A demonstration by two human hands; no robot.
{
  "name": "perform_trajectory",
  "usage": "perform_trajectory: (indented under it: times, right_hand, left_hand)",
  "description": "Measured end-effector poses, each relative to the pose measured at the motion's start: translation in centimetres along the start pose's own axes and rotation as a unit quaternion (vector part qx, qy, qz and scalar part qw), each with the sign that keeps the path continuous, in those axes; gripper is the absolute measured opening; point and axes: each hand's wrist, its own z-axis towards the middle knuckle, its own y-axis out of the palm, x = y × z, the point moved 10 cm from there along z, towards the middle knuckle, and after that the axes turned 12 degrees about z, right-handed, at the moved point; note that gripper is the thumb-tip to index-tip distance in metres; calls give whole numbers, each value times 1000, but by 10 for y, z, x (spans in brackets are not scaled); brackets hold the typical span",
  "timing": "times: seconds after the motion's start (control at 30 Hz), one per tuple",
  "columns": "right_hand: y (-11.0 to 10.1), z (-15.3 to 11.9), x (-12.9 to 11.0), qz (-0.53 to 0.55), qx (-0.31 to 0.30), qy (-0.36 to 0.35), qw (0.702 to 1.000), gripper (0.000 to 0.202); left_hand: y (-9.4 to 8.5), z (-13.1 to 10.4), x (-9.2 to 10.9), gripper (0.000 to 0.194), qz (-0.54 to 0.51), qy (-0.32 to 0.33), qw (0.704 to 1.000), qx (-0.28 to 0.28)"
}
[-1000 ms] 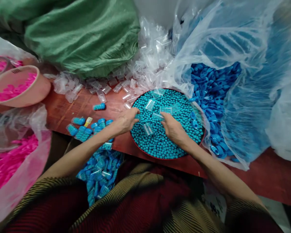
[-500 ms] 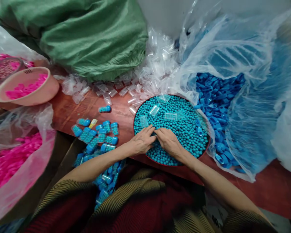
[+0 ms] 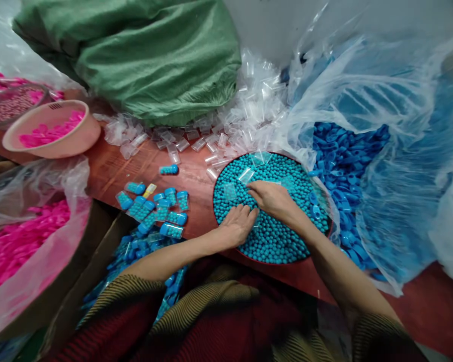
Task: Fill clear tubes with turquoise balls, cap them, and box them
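Observation:
A round red-rimmed tray full of small teal balls stands before me. My left hand is over its near left part, fingers curled round something I cannot make out, perhaps a clear case at the fingertips. Above and to the right, my right hand is pinched near a clear case lying on the balls; what its fingers hold is hidden. Two blue caps rest on the balls at the right. Several filled cases with blue caps lie left of the tray.
Empty clear cases are heaped behind the tray, beside a green sack. Blue caps spill from a plastic bag at the right. At the left are a pink bowl and a bag of pink pieces.
My hands have moved apart: the right one rose up and away from the left, which stays low over the balls. The whole view has shifted slightly.

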Motion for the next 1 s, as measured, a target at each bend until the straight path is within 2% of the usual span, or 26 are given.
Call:
perform_trajectory:
  times: [0.07,0.13,0.2,0.27,0.37,0.5,0.6,0.73,0.8,0.9,1.0]
  right_hand:
    - [7,24,-22,-20,-10,0,1000,29]
    - [27,44,-38,-57,-44,-7,997,34]
    - [45,55,-43,-90,-68,-14,994,32]
    - [52,56,-35,-95,-68,-15,993,26]
    - [45,41,-10,-24,-39,-23,999,31]
    - [20,4,36,78,22,-8,997,49]
    - [-1,-25,54,60,57,8,997,47]
    - [-23,-52,52,-51,92,65,992,41]
    - [-15,-54,41,-106,56,65,991,41]
    - [10,-48,32,-152,-5,61,986,42]
    - [21,-45,43,-159,7,95,983,37]
  left_hand:
    - [12,1,5,51,-14,13,1000,-1]
    - [21,1,10,50,-36,38,999,-5]
    - [22,1,12,49,-45,51,998,-5]
    - [16,0,10,47,-37,51,998,-10]
    - [1,1,5,38,-12,29,999,-17]
    - [-17,3,2,28,11,19,999,25]
    - [-15,3,6,27,8,44,999,28]
    - [-7,3,6,25,-7,56,998,-1]
    - [-8,2,3,27,-8,49,999,-6]
    - [-10,2,0,31,-9,37,999,-8]
    - [-12,1,0,32,-12,35,999,-2]
